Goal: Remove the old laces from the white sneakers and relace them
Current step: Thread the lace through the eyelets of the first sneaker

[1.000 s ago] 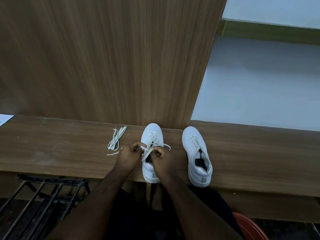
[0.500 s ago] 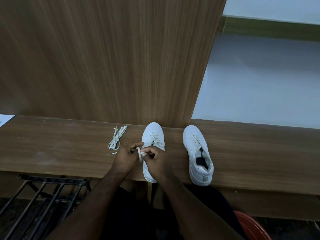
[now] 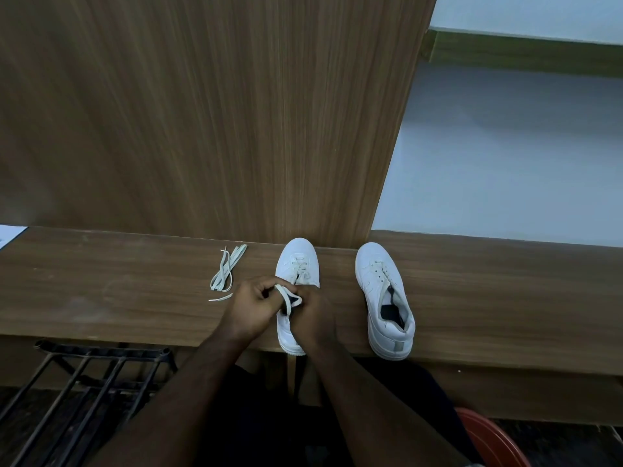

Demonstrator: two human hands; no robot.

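Two white sneakers stand on a wooden bench [image 3: 111,288], toes pointing away from me. The left sneaker [image 3: 297,264] has a white lace [image 3: 282,290] threaded through its eyelets. My left hand [image 3: 254,303] pinches a loop of that lace over the shoe's opening. My right hand [image 3: 312,315] grips the lace beside it and covers the tongue. The right sneaker [image 3: 384,298] stands apart with bare eyelets and no lace. A loose white lace [image 3: 226,269] lies bundled on the bench left of the shoes.
An upright wooden panel [image 3: 209,112] rises right behind the bench. A black metal rack [image 3: 87,375] sits below the bench on the left. A red plastic stool [image 3: 492,439] shows at bottom right. A white sheet [image 3: 8,232] lies at the far left.
My hands have drawn together over the left sneaker's opening. The lace ends that trailed out to the shoe's sides are now gathered into a loop between my fingers.
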